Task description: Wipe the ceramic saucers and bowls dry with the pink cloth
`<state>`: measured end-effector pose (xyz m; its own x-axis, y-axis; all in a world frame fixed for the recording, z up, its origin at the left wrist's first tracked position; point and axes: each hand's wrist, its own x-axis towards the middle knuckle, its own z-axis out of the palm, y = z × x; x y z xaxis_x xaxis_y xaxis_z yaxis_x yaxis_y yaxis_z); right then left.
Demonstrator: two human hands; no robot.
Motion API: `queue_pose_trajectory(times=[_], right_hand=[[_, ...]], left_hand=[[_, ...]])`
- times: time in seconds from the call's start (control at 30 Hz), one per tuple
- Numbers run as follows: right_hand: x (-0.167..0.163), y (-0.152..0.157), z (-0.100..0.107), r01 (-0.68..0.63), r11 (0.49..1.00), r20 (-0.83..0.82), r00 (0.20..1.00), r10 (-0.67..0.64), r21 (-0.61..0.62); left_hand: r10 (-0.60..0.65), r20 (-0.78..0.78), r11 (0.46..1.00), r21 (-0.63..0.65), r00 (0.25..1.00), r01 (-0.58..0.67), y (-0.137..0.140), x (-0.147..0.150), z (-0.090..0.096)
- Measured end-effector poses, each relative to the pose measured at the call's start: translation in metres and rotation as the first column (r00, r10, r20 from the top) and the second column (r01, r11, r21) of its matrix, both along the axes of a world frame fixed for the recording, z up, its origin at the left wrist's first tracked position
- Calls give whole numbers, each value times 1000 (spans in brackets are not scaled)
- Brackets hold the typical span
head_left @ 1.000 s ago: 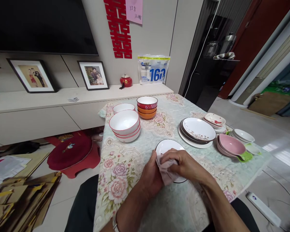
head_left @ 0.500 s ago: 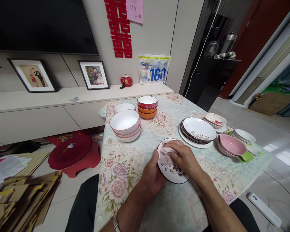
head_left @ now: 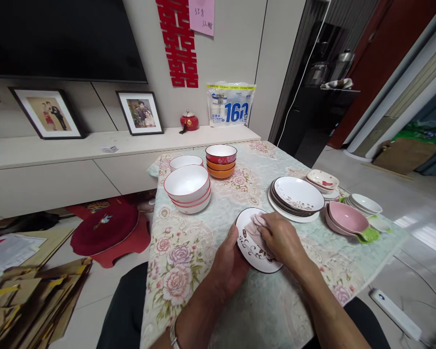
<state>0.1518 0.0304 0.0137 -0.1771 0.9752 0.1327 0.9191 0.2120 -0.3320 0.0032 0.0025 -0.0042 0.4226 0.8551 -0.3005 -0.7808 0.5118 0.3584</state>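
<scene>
Over tablecloth (head_left: 203, 230): dark-rimmed white plate (head_left: 250, 246), brown floral scrolls; left grip (head_left: 229, 261) clamped on plate, right grip (head_left: 279, 236) on pink cloth (head_left: 255, 226).

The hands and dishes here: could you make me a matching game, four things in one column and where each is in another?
1. cloth
2. small patterned plate
3. red bowl
4. dark-red cushion

A. on top of orange bowls
B. held by the left hand
C. on a red stool
D. in the right hand

Pairs: 1-D, 2-B, 3-A, 4-C
</scene>
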Motion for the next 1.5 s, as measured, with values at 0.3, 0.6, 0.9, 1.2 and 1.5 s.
queue_pose_trajectory(times=[0.3, 0.6, 0.9, 1.2, 1.5], right_hand=[[-16, -14, 24, -538, 839, -461, 767, 447, -83], [31, 7, -1, -236, 964, -285, 939, 194, -119], [-17, 0, -4, -251, 961, -426, 862, 275, 113], [1, -5, 10, -427, 901, -471, 812, 343, -79], [23, 7, -4, 13, 994, 58, 998, -7, -104]], left_hand=[[-54, 52, 997, -44, 997, 56, 4, -6, -5], [59, -18, 998, -17, 998, -59, 2, -3, -2], [39, -5, 999, 16, 999, -39, 1, -2, -3], [-10, -138, 997, 70, 990, 20, -1, -6, 3], [252, -284, 965, 141, 925, -220, -5, 2, 2]])
